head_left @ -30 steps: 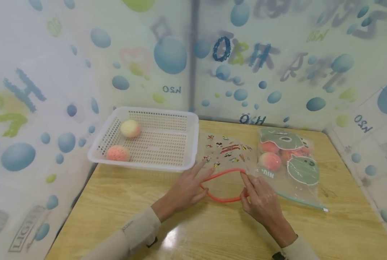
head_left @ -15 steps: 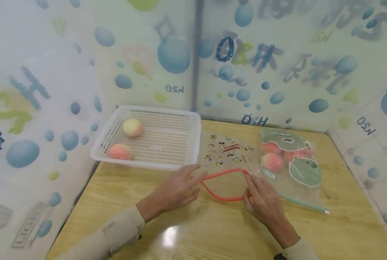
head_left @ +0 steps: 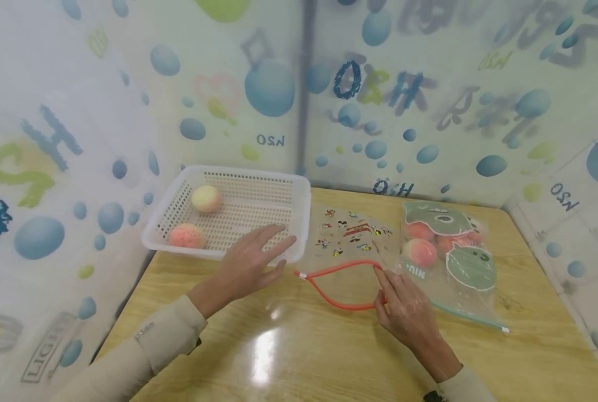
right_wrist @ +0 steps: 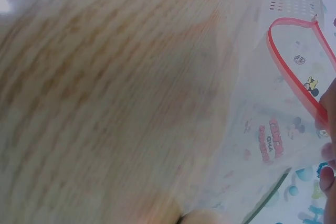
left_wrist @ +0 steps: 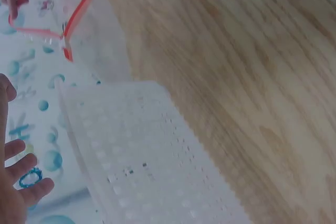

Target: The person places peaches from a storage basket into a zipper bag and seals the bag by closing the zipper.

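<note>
My left hand [head_left: 243, 265], fingers spread and holding nothing, hovers by the front right rim of a white plastic basket [head_left: 306, 215]. Two pink-and-yellow peaches [head_left: 206, 199] lie at the basket's left end. My right hand [head_left: 406, 304] pinches the right part of the red zip edge [head_left: 349, 307] of a clear zip bag [head_left: 351, 248] with small cartoon prints. The bag lies flat on the table and its mouth gapes. A white slider [head_left: 302, 275] sits at the left end of the zip. In the left wrist view, the left fingers [left_wrist: 23, 169] are straight.
Right of the cartoon bag lies another clear zip bag [head_left: 479, 301] with green prints and a green zip, holding several peaches [head_left: 420, 252]. Patterned curtains [head_left: 258, 139] stand round the wooden table [head_left: 329, 357] at the back and sides.
My left hand has let go of the left side of the bag's mouth and moved left and up to the basket. The right hand keeps its hold on the zip edge.
</note>
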`<state>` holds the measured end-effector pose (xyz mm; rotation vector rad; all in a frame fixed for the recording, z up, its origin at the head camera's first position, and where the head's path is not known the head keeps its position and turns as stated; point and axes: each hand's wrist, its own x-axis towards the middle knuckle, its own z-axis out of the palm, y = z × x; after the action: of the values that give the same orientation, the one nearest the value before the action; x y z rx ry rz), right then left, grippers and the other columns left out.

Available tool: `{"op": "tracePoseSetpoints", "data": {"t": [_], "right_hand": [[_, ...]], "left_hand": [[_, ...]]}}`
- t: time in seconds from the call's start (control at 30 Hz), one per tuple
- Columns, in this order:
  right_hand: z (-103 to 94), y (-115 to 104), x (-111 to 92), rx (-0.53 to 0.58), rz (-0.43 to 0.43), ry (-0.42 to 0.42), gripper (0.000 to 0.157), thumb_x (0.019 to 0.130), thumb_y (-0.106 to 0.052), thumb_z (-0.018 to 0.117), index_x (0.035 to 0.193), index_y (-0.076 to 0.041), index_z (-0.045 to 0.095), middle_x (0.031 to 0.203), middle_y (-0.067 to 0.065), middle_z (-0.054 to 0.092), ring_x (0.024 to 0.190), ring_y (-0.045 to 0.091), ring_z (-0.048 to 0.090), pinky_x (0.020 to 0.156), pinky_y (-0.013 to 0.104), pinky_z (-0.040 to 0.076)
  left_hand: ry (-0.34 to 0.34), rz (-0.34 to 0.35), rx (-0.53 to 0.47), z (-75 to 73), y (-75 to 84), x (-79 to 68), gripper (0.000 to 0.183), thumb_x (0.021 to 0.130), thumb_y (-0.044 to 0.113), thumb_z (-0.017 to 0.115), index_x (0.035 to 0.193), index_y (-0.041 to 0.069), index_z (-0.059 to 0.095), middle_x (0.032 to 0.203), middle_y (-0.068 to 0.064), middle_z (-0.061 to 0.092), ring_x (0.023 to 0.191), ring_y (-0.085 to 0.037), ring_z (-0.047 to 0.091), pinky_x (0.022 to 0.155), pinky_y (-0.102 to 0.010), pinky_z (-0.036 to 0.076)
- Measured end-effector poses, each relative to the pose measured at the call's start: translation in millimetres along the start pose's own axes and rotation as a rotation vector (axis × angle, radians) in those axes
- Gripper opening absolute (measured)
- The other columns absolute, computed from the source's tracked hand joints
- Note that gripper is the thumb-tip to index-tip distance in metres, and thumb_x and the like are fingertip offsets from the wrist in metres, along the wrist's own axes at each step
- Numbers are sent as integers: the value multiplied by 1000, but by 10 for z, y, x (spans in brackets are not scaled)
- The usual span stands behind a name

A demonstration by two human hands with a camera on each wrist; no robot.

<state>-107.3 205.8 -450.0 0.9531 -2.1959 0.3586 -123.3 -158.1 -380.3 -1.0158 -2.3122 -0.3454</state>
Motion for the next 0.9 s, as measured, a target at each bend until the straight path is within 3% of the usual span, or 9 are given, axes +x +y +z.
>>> {"op": "tracePoseSetpoints", "data": {"t": [0.2, 0.33, 0.5, 0.67, 0.9], "right_hand": [[17, -4, -7, 6, -19, 28, 47, 95, -14, 44, 133, 9, 60, 105, 21, 65, 74, 33, 57, 53, 39, 49], [2, 2, -25, -7, -14, -6, 47, 96, -14, 42, 133, 9, 60, 104, 21, 65, 74, 32, 57, 53, 38, 48], [-5, 11, -47, -13, -1, -41, 46, 97, -14, 42, 131, 10, 60, 105, 22, 65, 74, 32, 57, 53, 37, 49], [-4, 17, -58, -17, 6, -55, 46, 97, -15, 41, 131, 10, 61, 106, 22, 65, 75, 32, 57, 54, 38, 49], [-27, 11, -74, -22, 32, -102, 48, 99, -17, 38, 132, 10, 60, 107, 23, 66, 77, 32, 58, 56, 37, 51]], "left_hand": [[-17, -75, 77, -206, -325, 17, 56, 84, 21, 76, 136, 8, 61, 134, -25, 57, 121, -44, 55, 101, -57, 48], [-18, -124, 130, -367, -540, 28, 59, 84, 22, 76, 137, 5, 59, 134, -27, 56, 123, -45, 53, 98, -59, 48], [-84, -189, 122, -470, -760, -57, 66, 81, 19, 81, 138, -1, 55, 134, -29, 56, 122, -47, 53, 95, -61, 49], [-205, -317, 90, -542, -910, -147, 70, 82, 16, 82, 141, -5, 50, 134, -31, 54, 123, -50, 49, 102, -63, 42], [-491, -606, 51, -584, -1072, -302, 73, 89, 24, 77, 151, 3, 43, 136, -36, 49, 123, -56, 45, 99, -70, 40]]}}
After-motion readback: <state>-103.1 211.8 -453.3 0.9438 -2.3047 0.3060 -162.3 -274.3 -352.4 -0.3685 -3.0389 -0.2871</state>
